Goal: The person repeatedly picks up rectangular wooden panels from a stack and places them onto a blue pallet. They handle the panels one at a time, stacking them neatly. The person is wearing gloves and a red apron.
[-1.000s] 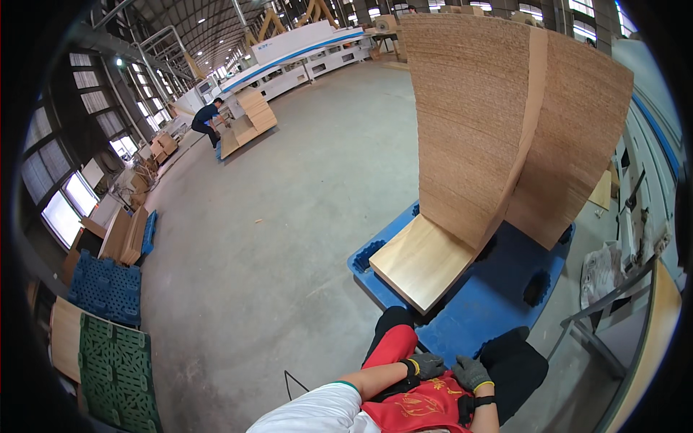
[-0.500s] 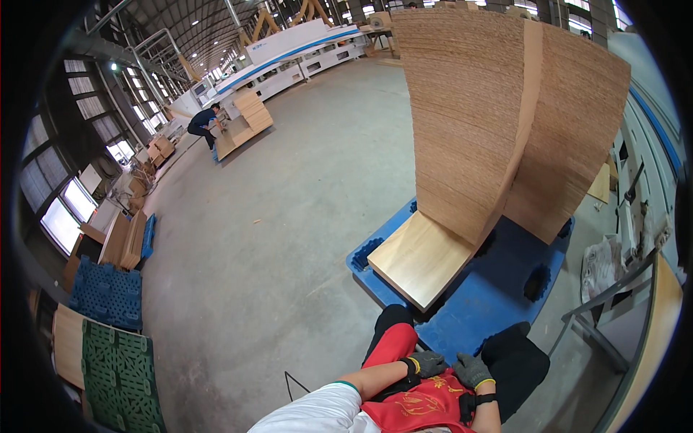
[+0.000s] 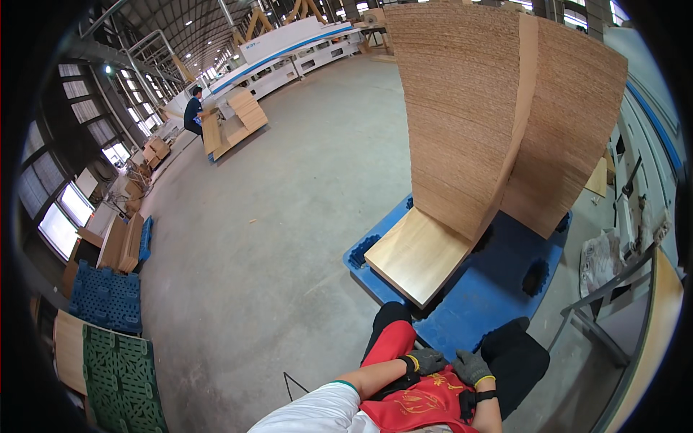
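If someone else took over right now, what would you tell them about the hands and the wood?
Left hand and right hand: both gloved, held together against the red apron, holding nothing that I can see.
Wood: two tall stacks of boards stand on the blue pallet, with a low stack of pale boards at its front corner.
Done or left: I cannot tell; neither hand touches any wood.

Rough chipboard stacks (image 3: pixel 462 108) on matt plastic pallet (image 3: pixel 498 289).

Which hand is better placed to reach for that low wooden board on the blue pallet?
Left, by a little. The left hand sits at the waist nearer the low wooden board on the blue pallet. The right hand lies farther right, facing bare pallet. Both gloved hands hold nothing.
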Available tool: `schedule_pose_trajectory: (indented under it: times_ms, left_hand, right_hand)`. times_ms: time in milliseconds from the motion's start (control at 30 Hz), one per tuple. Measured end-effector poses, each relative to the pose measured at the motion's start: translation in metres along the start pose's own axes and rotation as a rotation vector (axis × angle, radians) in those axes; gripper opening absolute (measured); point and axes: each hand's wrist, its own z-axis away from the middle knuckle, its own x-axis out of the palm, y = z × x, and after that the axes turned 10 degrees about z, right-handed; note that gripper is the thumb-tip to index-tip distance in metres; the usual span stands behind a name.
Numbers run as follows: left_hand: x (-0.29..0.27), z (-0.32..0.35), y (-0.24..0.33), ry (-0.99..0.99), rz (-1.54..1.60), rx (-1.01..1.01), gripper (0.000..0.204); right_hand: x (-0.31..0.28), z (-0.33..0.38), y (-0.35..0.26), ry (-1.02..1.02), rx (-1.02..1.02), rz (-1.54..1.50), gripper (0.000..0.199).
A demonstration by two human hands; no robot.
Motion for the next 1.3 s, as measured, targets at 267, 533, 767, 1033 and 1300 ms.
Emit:
schedule_pose_trajectory:
  times_ms: [267,533,767,1033,1300]
  left_hand:
    - [-0.012,0.004,0.013,-0.102,-0.037,-0.051,0.048]
    - [-0.009,0.003,0.010,-0.091,-0.051,-0.041,0.048]
    - [-0.008,0.001,0.007,-0.099,-0.028,-0.060,0.047]
    - [-0.006,-0.001,0.004,-0.078,-0.032,-0.047,0.044]
    - [-0.003,-0.003,0.002,-0.060,-0.028,-0.041,0.044]
  right_hand:
    - [0.002,-0.002,0.003,0.012,-0.040,0.089,0.058]
    - [0.006,-0.004,0.006,0.000,-0.028,0.067,0.057]
    - [0.007,-0.004,0.005,0.007,-0.018,0.032,0.054]
    - [0.006,-0.004,0.006,0.014,-0.010,0.020,0.054]
    - [0.003,-0.002,0.003,0.003,0.003,0.017,0.054]
